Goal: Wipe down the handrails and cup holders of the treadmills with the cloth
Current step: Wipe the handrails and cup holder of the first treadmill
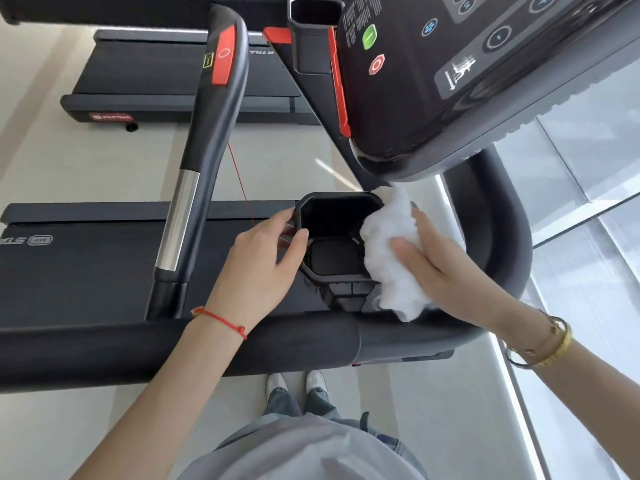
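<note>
Left hand [266, 251] grips the cup holder [334, 237] rim, likely steadying it, while right hand [440, 265] presses the cloth [388, 244] (fingers flat) against its side.

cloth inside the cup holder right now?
No: the white cloth is bunched against the cup holder's right outer rim under the right hand, and the holder's well shows bare.
</note>
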A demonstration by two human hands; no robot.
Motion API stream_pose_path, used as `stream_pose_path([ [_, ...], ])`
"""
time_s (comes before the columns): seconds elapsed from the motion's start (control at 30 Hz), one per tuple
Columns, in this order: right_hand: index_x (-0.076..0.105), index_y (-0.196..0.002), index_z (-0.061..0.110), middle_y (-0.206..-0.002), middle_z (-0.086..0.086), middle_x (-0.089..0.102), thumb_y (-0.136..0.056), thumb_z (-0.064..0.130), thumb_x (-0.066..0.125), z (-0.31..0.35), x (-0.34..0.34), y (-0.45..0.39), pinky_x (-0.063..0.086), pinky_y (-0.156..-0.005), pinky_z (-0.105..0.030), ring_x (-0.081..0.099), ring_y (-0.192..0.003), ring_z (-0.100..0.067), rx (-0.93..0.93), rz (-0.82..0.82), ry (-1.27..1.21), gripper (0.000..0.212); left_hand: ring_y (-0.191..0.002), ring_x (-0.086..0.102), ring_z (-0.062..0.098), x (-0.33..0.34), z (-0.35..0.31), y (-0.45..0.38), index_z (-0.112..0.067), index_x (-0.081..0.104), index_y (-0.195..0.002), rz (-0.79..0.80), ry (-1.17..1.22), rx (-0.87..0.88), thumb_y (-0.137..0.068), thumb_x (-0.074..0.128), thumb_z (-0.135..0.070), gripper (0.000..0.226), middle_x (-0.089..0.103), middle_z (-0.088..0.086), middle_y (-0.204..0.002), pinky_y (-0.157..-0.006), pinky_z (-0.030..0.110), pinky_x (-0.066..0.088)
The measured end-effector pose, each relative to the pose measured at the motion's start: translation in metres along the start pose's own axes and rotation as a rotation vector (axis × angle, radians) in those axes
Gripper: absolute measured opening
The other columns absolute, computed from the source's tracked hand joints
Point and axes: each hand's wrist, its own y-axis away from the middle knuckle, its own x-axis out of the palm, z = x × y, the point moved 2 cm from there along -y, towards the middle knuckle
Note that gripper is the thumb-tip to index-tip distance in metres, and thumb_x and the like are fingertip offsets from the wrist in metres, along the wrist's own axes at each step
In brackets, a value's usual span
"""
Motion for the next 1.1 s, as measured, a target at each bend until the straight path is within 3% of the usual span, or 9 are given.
stream_pose_path([
  [0.17, 0.026, -0.147, 0.022, -0.119, 0.042, 0.051, -0.104, 0.037, 0.035, 0.012, -0.009, 0.014, 0.036, -0.087, 0.001, 0.051, -0.109, 0.017, -0.230, 0.163, 0.177, 0.046, -0.090, 0.058, -0.014, 0.000, 0.002, -0.001, -0.030, 0.057, -0.131, 0.006, 0.021, -0.043, -0.099, 0.046, -0.036, 0.034, 0.059, -0.031, -0.090, -0.076, -0.002, 0.040],
  [0.27, 0.032, -0.149, 0.006, -0.151, 0.001, 0.040, -0.103, 0.043, 0.027, 0.021, 0.006, 0.005, 0.013, -0.120, -0.021, 0.025, -0.146, -0.010, -0.392, 0.309, 0.587, 0.059, -0.082, 0.061, -0.003, -0.001, 0.000, 0.000, -0.029, 0.057, -0.132, 0.012, 0.039, -0.057, -0.102, 0.041, -0.035, 0.035, 0.063, -0.022, -0.083, -0.071, 0.008, 0.043],
  [0.37, 0.050, -0.129, 0.008, -0.125, -0.004, 0.061, -0.103, 0.041, 0.029, 0.039, 0.027, -0.011, 0.019, -0.118, -0.029, 0.050, -0.126, -0.023, -0.357, 0.439, 0.823, 0.047, -0.073, 0.057, -0.001, -0.002, -0.002, -0.001, -0.028, 0.058, -0.131, 0.015, 0.054, -0.072, -0.103, 0.036, -0.034, 0.037, 0.059, -0.021, -0.076, -0.073, 0.018, 0.039],
  [0.47, 0.042, -0.098, 0.014, -0.078, 0.005, 0.049, -0.098, 0.036, 0.035, 0.063, 0.051, -0.015, 0.046, -0.085, -0.047, 0.061, -0.077, -0.026, -0.327, 0.428, 0.868, 0.023, -0.083, 0.059, 0.000, -0.001, 0.000, -0.001, -0.031, 0.060, -0.128, 0.022, 0.085, -0.098, -0.103, 0.031, -0.035, 0.038, 0.065, -0.018, -0.089, -0.072, 0.006, 0.039],
  [0.57, 0.036, -0.095, 0.024, -0.082, -0.001, 0.042, -0.092, 0.028, 0.039, 0.068, 0.055, -0.008, 0.046, -0.075, -0.044, 0.056, -0.069, -0.029, -0.340, 0.442, 0.885, 0.007, -0.087, 0.058, -0.006, -0.001, 0.002, -0.001, -0.034, 0.061, -0.124, 0.023, 0.097, -0.112, -0.103, 0.030, -0.036, 0.037, 0.068, -0.012, -0.090, -0.071, 0.001, 0.039],
  [0.7, 0.063, -0.093, 0.014, -0.088, -0.007, 0.057, -0.088, 0.032, 0.058, 0.050, 0.028, 0.003, 0.048, -0.075, -0.038, 0.060, -0.079, -0.027, -0.364, 0.392, 0.872, 0.019, -0.091, 0.058, -0.007, -0.003, 0.003, 0.000, -0.038, 0.056, -0.132, 0.045, 0.060, -0.097, -0.103, 0.027, -0.041, 0.041, 0.069, -0.015, -0.101, -0.078, -0.004, 0.035],
  [0.87, 0.052, -0.100, 0.017, -0.089, 0.002, 0.061, -0.096, 0.050, 0.013, 0.048, 0.029, -0.006, 0.038, -0.081, -0.025, 0.059, -0.083, -0.018, -0.351, 0.397, 0.889, 0.052, -0.093, 0.054, -0.009, -0.005, 0.000, 0.000, -0.033, 0.055, -0.134, 0.062, 0.055, -0.078, -0.104, 0.027, -0.040, 0.042, 0.068, -0.015, -0.109, -0.080, -0.005, 0.032],
  [1.0, 0.061, -0.072, 0.016, -0.062, 0.001, 0.055, -0.077, 0.032, 0.072, 0.065, 0.047, -0.003, 0.047, -0.053, -0.031, 0.053, -0.046, -0.021, -0.376, 0.247, 0.904, 0.020, -0.097, 0.052, -0.017, -0.007, -0.001, 0.001, -0.032, 0.056, -0.135, 0.097, 0.105, -0.087, -0.103, 0.026, -0.040, 0.044, 0.066, -0.019, -0.113, -0.081, -0.007, 0.030],
  [1.1, 0.051, -0.086, 0.016, -0.072, -0.002, 0.040, -0.086, 0.023, 0.047, 0.079, 0.076, -0.004, 0.036, -0.058, -0.033, 0.050, -0.058, -0.024, -0.210, 0.169, 0.846, 0.008, -0.090, 0.055, -0.017, -0.009, 0.001, 0.003, -0.031, 0.058, -0.132, 0.111, 0.157, -0.109, -0.102, 0.027, -0.040, 0.044, 0.067, -0.020, -0.100, -0.074, -0.003, 0.034],
])
